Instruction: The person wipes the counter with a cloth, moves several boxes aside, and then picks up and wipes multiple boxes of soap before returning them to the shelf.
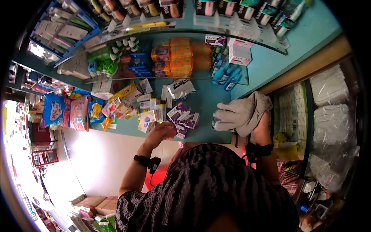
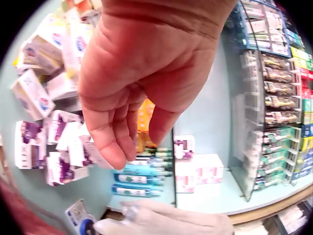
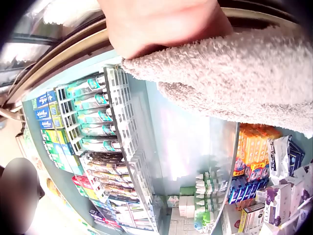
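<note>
My bare left hand [image 1: 165, 132] hovers by the front edge of the teal shelf, over purple and white soap boxes [image 1: 178, 112]. In the left wrist view its fingers [image 2: 115, 152] hang loosely bent, holding nothing. A pale fabric glove covers my right hand [image 1: 241, 116], with fluffy fabric [image 3: 220, 78] bunched around the wrist. Its fingers point left, extended, over a small card [image 1: 214, 123] at the shelf's right end. Beside the gloved fingertips in the left wrist view are a printed card [image 2: 77, 213] and a blue round item [image 2: 87, 227]; contact is unclear.
Yellow and white boxes [image 1: 147, 119] and a silver-white packet [image 1: 181, 89] lie left and behind. Blue bottles [image 1: 232, 79] and orange packs [image 1: 181, 58] stand farther back, beneath a glass shelf [image 1: 270, 45]. Bagged goods [image 1: 58, 110] are at the left, wrapped stacks [image 1: 332, 121] at the right.
</note>
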Available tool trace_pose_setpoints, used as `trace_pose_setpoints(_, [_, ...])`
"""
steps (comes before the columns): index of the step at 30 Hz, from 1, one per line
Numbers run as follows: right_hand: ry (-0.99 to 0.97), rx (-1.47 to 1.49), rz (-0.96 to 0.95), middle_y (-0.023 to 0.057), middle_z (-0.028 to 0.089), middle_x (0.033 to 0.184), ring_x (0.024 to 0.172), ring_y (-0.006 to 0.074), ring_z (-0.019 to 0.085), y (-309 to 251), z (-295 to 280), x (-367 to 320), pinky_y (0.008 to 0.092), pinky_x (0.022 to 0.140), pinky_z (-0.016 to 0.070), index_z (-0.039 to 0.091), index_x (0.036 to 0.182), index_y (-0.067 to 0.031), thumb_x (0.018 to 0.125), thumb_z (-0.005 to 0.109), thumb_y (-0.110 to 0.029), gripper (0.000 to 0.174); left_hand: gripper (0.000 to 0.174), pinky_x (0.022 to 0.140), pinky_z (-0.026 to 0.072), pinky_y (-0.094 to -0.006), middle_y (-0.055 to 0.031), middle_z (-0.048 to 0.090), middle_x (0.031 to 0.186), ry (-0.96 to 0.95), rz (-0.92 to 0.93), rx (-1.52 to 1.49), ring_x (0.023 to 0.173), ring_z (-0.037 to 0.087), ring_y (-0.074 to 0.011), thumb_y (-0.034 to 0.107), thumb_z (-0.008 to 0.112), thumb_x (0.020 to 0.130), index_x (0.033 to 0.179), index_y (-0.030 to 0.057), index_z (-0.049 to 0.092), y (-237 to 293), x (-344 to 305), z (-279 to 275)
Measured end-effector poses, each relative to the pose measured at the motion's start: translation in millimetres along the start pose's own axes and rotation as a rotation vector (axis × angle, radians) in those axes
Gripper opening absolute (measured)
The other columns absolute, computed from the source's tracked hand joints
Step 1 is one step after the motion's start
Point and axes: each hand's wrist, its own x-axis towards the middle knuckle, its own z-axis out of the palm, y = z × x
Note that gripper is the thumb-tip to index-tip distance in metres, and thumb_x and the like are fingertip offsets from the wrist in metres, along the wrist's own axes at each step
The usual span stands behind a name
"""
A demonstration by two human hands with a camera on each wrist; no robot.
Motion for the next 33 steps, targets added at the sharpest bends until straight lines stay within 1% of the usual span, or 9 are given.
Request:
trace_pose_setpoints(7, [-0.167,0.132,-0.024,0.0064,0.055,0.116,0.104,0.0233,0.054,-8.3,-17.3,-11.0,0.0404,0.090,0.0460,0.052,0.117,-0.0100,0.094,0.045,-0.040,0.039,0.033,0.075,0.0507,-0.0286,-0.0088,0.060,0.092,-0.005,0.301,0.187,0.084,0.060,-0.0157,0.018,0.056,0.091,0.117,0.0002,0.048,120.7,81.3,52.2])
trace_pose_setpoints(10, [-0.144,0.118,-0.060,0.0071,0.054,0.117,0.105,0.0232,0.053,-9.0,-34.5,-22.1,0.0398,0.090,0.0451,0.050,0.119,-0.0085,0.095,0.044,-0.040,0.041,0.040,0.066,0.0487,-0.0269,-0.0088,0.059,0.091,-0.023,0.386,0.206,0.078,0.058,-0.0144,0.016,0.063,0.084,0.118,0.0005,0.047,149.5,149.0,69.1])
trace_pose_setpoints(13, [-0.105,0.095,-0.104,0.0079,0.053,0.117,0.105,0.0230,0.052,-7.1,-45.5,-38.2,0.0393,0.090,0.0443,0.048,0.121,-0.0070,0.095,0.042,-0.040,0.042,0.045,0.069,0.0501,-0.0324,-0.0120,0.060,0.096,0.127,0.542,0.532,0.082,0.060,-0.0214,0.017,0.065,0.080,0.119,0.0023,0.047,177.7,212.5,87.5])
trace_pose_setpoints(18, [-0.016,0.047,-0.186,0.0092,0.052,0.118,0.106,0.0228,0.051,-0.4,-76.7,-67.1,0.0384,0.091,0.0429,0.044,0.124,-0.0044,0.096,0.040,-0.040,0.046,0.055,0.081,0.0469,-0.0401,-0.0185,0.057,0.108,0.383,0.614,0.963,0.098,0.057,-0.0341,0.019,0.066,0.072,0.121,0.0024,0.047,218.2,329.5,101.5])
trace_pose_setpoints(20, [0.101,0.028,-0.175,0.0102,0.051,0.121,0.109,0.0238,0.050,-4.2,-75.2,-80.4,0.0387,0.093,0.0419,0.042,0.127,-0.0036,0.096,0.039,-0.040,0.048,0.054,0.079,0.0473,-0.0393,-0.0178,0.058,0.106,0.409,0.615,0.987,0.096,0.057,-0.0323,0.019,0.067,0.072,0.120,0.0025,0.048,225.8,347.4,107.9])
trace_pose_setpoints(23, [0.022,0.053,-0.288,0.0121,0.049,0.127,0.115,0.0261,0.048,-15.7,-45.3,-96.6,0.0399,0.098,0.0393,0.039,0.132,-0.0037,0.097,0.035,-0.038,0.049,0.052,0.075,0.0479,-0.0381,-0.0169,0.059,0.103,0.391,0.618,0.914,0.092,0.058,-0.0296,0.019,0.068,0.072,0.119,0.0027,0.050,230.4,355.3,109.8])
trace_pose_setpoints(24, [0.160,0.061,-0.348,0.0091,0.047,0.131,0.120,0.0268,0.045,-6.8,-66.6,-97.0,0.0405,0.103,0.0348,0.041,0.131,-0.0067,0.095,0.037,-0.047,0.054,0.052,0.074,0.0481,-0.0377,-0.0165,0.060,0.102,0.385,0.628,0.884,0.091,0.058,-0.0287,0.019,0.068,0.072,0.118,0.0028,0.050,230.8,356.3,110.3])
trace_pose_setpoints(30, [-0.021,0.139,-0.227,0.0129,0.050,0.126,0.116,0.0281,0.048,-24.8,-26.7,-109.2,0.0409,0.098,0.0389,0.040,0.132,-0.0048,0.093,0.040,-0.046,0.056,0.049,0.066,0.0492,-0.0354,-0.0146,0.062,0.095,0.368,0.742,0.761,0.084,0.060,-0.0234,0.019,0.070,0.072,0.116,0.0032,0.054,222.4,348.6,120.4])
trace_pose_setpoints(33, [0.125,0.152,-0.219,0.0117,0.049,0.130,0.120,0.0283,0.045,-4.5,-92.4,-96.1,0.0423,0.101,0.0369,0.043,0.130,-0.0064,0.093,0.039,-0.049,0.057,0.048,0.062,0.0497,-0.0342,-0.0136,0.063,0.092,0.351,0.823,0.713,0.080,0.061,-0.0207,0.019,0.071,0.072,0.114,0.0034,0.056,220.7,329.8,133.8])
